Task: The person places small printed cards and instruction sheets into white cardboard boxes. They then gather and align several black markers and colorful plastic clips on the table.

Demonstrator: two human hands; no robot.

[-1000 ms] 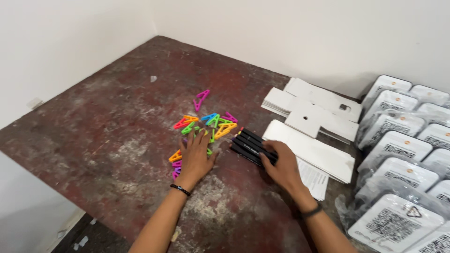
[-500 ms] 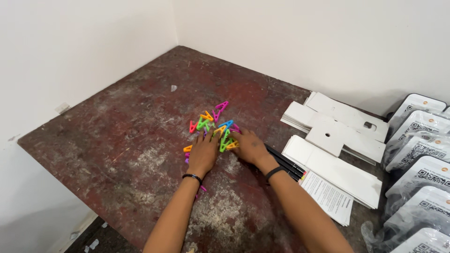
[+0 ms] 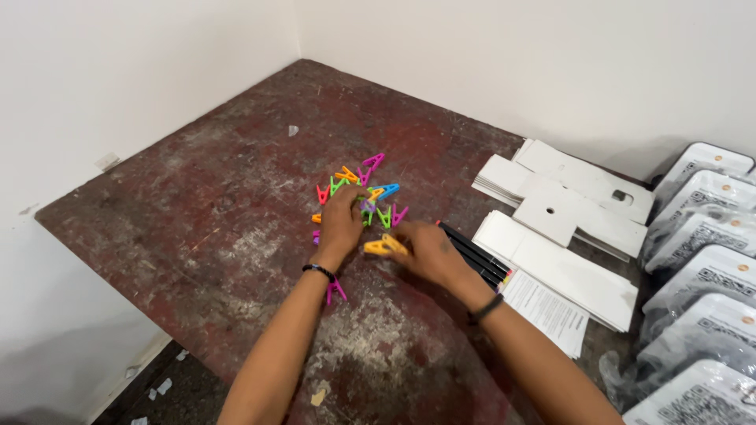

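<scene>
On a worn reddish table (image 3: 236, 205), left hand (image 3: 342, 223) resting fingers-down on a heap of small coloured clips (image 3: 364, 193), right hand (image 3: 429, 250) pinching a yellow clip (image 3: 381, 247) just beside it, black pens (image 3: 476, 252) and white cards (image 3: 567, 201) nearby.

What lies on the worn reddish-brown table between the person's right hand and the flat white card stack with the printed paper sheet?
In the head view, a row of black pens lies between the right hand and the white card stack.
</scene>
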